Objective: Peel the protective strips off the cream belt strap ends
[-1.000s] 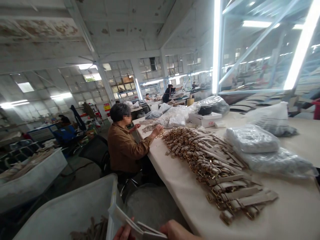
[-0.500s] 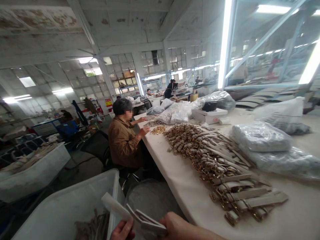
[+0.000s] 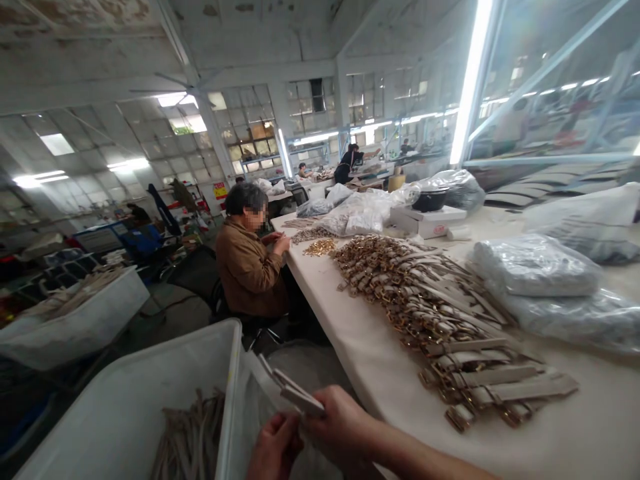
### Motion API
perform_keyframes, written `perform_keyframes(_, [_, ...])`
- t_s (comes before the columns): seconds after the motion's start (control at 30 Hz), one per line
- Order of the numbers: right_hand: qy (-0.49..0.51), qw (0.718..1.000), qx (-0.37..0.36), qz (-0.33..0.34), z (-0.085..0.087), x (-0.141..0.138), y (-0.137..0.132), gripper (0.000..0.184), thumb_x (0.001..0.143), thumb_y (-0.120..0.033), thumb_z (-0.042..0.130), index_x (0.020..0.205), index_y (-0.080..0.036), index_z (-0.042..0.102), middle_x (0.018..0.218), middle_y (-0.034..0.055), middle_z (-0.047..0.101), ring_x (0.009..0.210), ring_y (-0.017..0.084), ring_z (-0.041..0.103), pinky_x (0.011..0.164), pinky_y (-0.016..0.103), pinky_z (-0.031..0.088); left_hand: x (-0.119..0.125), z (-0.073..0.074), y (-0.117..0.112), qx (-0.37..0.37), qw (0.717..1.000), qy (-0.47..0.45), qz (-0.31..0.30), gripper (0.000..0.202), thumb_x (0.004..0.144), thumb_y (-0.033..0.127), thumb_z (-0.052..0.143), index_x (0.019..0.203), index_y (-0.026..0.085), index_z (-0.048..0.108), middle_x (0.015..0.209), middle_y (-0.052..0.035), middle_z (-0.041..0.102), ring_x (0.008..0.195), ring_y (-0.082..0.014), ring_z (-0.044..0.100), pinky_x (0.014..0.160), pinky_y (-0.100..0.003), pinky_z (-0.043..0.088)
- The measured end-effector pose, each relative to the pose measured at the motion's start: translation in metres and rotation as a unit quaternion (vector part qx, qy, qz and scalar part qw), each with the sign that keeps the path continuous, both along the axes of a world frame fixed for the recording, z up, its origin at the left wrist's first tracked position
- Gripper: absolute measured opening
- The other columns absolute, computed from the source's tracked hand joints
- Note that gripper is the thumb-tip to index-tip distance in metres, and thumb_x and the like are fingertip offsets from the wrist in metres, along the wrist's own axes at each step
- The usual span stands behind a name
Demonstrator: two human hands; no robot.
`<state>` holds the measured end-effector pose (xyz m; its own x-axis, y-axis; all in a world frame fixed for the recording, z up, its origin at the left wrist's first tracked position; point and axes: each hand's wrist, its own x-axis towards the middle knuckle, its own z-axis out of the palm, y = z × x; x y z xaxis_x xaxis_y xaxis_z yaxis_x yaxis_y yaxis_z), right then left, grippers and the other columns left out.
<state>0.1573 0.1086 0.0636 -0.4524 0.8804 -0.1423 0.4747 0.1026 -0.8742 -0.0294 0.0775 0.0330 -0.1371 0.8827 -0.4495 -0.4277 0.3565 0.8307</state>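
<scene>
My right hand, at the bottom centre beside the table edge, is closed around a small bundle of whitish-grey straps whose ends point up and left. Just below and left of it, my left hand is closed, fingertips pinching a pale strap close against the bundle. Part of that strap is blurred. On the table to the right lies a large pile of similar straps with gold-coloured buckles. Left of my hands, more loose straps lie in a white plastic bin.
A long pale table runs away from me. A co-worker in a brown jacket sits at its left side, near small gold metal parts. Plastic-wrapped packages and a white box stand on it. Another strap-filled bin is at left.
My left hand has moved right and up, close to my right hand, bringing its strap along. The co-worker's hands have come together. The view has shifted slightly.
</scene>
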Motion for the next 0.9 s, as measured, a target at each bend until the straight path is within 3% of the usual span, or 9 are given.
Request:
perform_keyframes(0.17, [-0.017,0.997,-0.016,0.071,0.018,0.011,-0.016,0.018,0.081,-0.031,0.066,0.073,-0.016,0.068,0.065,0.0002,0.066,0.060,0.012,0.056,0.053,0.020,0.035,-0.011,0.029,-0.008,0.039,0.998,0.011,0.050,0.037,0.046,0.027,0.099,0.069,0.015,0.073,0.067,0.0013,0.066,0.056,-0.0075,0.055,0.057,-0.017,0.051])
perform_keyframes(0.27, [-0.025,0.997,-0.021,0.071,0.025,0.016,-0.022,0.018,0.085,-0.030,0.065,0.074,-0.015,0.067,0.067,0.0019,0.069,0.060,0.012,0.059,0.053,0.020,0.037,-0.011,0.026,-0.015,0.032,0.999,-0.022,0.023,0.035,0.050,0.023,0.098,0.073,0.014,0.073,0.068,0.0012,0.066,0.056,-0.0066,0.055,0.056,-0.017,0.051])
perform_keyframes(0.37, [-0.018,0.998,-0.031,0.042,0.025,0.012,-0.019,0.020,0.087,-0.030,0.063,0.075,-0.014,0.067,0.067,0.0027,0.069,0.060,0.013,0.061,0.053,0.020,0.038,0.009,0.019,-0.024,0.028,0.997,-0.066,-0.022,0.041,0.049,0.033,0.100,0.071,0.012,0.072,0.064,0.0016,0.063,0.055,-0.0067,0.055,0.056,-0.018,0.050])
perform_keyframes(0.47, [-0.001,0.995,-0.079,0.058,0.023,0.008,-0.013,0.021,0.087,-0.032,0.065,0.076,-0.014,0.067,0.067,0.0035,0.070,0.060,0.014,0.062,0.053,0.020,0.041,0.012,0.024,-0.020,0.042,0.997,-0.057,-0.031,0.047,0.044,0.039,0.101,0.071,0.012,0.074,0.066,-0.0004,0.066,0.055,-0.0063,0.054,0.055,-0.017,0.049])
perform_keyframes(0.53, [0.013,0.990,-0.105,0.090,0.027,0.003,-0.011,0.019,0.086,-0.032,0.066,0.078,-0.014,0.067,0.069,0.0040,0.072,0.058,0.014,0.062,0.052,0.020,0.041,-0.009,0.040,-0.013,0.053,0.998,-0.016,-0.017,0.045,0.044,0.037,0.100,0.071,0.012,0.075,0.068,-0.0014,0.068,0.056,-0.0066,0.055,0.055,-0.018,0.049])
perform_keyframes(0.63, [0.041,0.987,-0.099,0.120,0.043,-0.013,-0.009,0.019,0.085,-0.031,0.066,0.078,-0.014,0.068,0.071,0.0046,0.073,0.057,0.012,0.060,0.053,0.020,0.041,-0.060,0.083,-0.006,0.119,0.990,0.067,0.040,0.038,0.048,0.033,0.098,0.070,0.014,0.075,0.071,-0.0023,0.070,0.058,-0.0083,0.058,0.056,-0.019,0.050])
perform_keyframes(0.77, [0.104,0.978,-0.090,0.155,0.071,-0.041,-0.011,0.024,0.085,-0.038,0.067,0.080,-0.014,0.068,0.070,0.0043,0.071,0.058,0.012,0.059,0.056,0.020,0.043,-0.109,0.147,-0.019,0.258,0.930,0.205,0.164,0.034,0.052,0.033,0.095,0.077,0.017,0.079,0.080,-0.0039,0.076,0.065,-0.0124,0.063,0.060,-0.023,0.052])
perform_keyframes(0.83, [0.120,0.972,-0.088,0.180,0.079,-0.047,-0.014,0.030,0.085,-0.043,0.067,0.081,-0.014,0.067,0.070,0.0040,0.070,0.058,0.012,0.059,0.056,0.021,0.044,-0.118,0.163,-0.035,0.302,0.895,0.249,0.215,0.030,0.054,0.031,0.094,0.078,0.018,0.080,0.080,-0.0040,0.077,0.065,-0.0130,0.063,0.060,-0.024,0.053])
perform_keyframes(0.9, [0.114,0.968,-0.087,0.204,0.079,-0.046,-0.018,0.034,0.086,-0.047,0.067,0.080,-0.014,0.066,0.070,0.0038,0.069,0.059,0.012,0.059,0.056,0.021,0.044,-0.119,0.160,-0.052,0.307,0.885,0.244,0.251,0.027,0.055,0.026,0.094,0.076,0.018,0.079,0.079,-0.0037,0.078,0.063,-0.0127,0.063,0.058,-0.024,0.053])
